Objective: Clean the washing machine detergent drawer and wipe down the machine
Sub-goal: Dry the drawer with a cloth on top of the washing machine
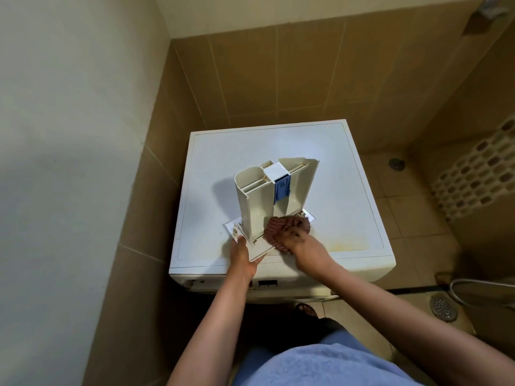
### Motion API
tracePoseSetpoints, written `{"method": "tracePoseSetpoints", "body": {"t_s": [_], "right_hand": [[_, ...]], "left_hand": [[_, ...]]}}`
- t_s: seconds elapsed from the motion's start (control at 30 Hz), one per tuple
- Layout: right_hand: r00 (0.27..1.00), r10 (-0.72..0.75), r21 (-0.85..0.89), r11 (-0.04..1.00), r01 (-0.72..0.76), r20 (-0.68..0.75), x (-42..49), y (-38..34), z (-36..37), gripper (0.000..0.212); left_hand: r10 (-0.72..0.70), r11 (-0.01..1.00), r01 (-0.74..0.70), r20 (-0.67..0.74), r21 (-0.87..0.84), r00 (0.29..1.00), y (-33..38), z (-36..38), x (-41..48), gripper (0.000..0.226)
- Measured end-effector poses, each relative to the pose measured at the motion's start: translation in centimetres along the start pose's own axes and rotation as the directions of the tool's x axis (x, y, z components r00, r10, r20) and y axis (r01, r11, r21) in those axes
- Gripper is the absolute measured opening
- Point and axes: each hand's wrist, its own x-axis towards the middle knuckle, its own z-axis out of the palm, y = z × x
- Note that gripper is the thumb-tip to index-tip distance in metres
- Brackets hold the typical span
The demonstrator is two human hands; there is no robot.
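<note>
We hold the detergent drawer (259, 196) on end upon the washing machine (348, 190), long axis upward, our left hand (242, 257) pinching its front panel (259, 250) near left, our right hand (303, 246) clutching the cloth (278, 225) against its base.

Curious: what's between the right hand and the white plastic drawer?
Head view: a reddish-brown striped cloth, under the right hand, against the white plastic detergent drawer.

dim warm light | soft blur | wide-angle edge warp | shadow on left
</note>
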Motion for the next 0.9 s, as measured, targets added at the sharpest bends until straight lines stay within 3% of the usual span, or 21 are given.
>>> {"method": "tracePoseSetpoints", "body": {"t_s": [0.13, 0.23, 0.43, 0.57, 0.63, 0.7, 0.9], "right_hand": [[0.978, 0.208, -0.128, 0.971, -0.204, 0.022, 0.4, 2.5, -1.2, 0.06], [0.941, 0.338, -0.028, 0.941, -0.338, -0.006, 1.2, -0.1, 0.0, 0.056], [0.993, 0.116, -0.017, 0.993, -0.116, 0.005, 1.4, -7.9, 2.0, 0.051], [0.987, -0.152, -0.086, 0.985, 0.148, -0.048, 1.0, -5.1, 1.4, 0.038], [0.975, -0.22, -0.143, 0.966, 0.214, -0.025, 1.2, -2.8, 0.0, 0.032], [0.971, -0.233, -0.227, 0.95, 0.215, -0.057, 1.7, -0.7, -1.4, 0.03], [0.978, -0.1, -0.354, 0.935, 0.03, -0.182, 3.1, 3.5, -4.1, 0.029]], "left_hand": [[-0.008, 1.0, 0.008, 0.016, 0.006, 1.0, 0.6, -0.1, -0.2, 0.03], [0.001, 1.0, -0.001, 0.035, 0.0, 0.999, 0.6, 0.4, -0.6, 0.025], [-0.031, 0.999, 0.031, 0.0, -0.033, 1.0, -0.3, 0.6, -0.3, 0.035], [-0.066, 0.997, 0.064, -0.029, -0.047, 0.997, 0.3, 0.4, -0.6, 0.022], [-0.082, 0.995, 0.081, -0.019, -0.062, 0.996, 0.6, 0.5, -0.8, 0.02], [-0.081, 0.995, 0.081, -0.006, -0.057, 0.997, 1.1, 0.7, -1.0, 0.021], [-0.071, 0.997, 0.072, 0.051, -0.037, 0.996, 4.1, 0.0, -0.6, 0.024]]}}
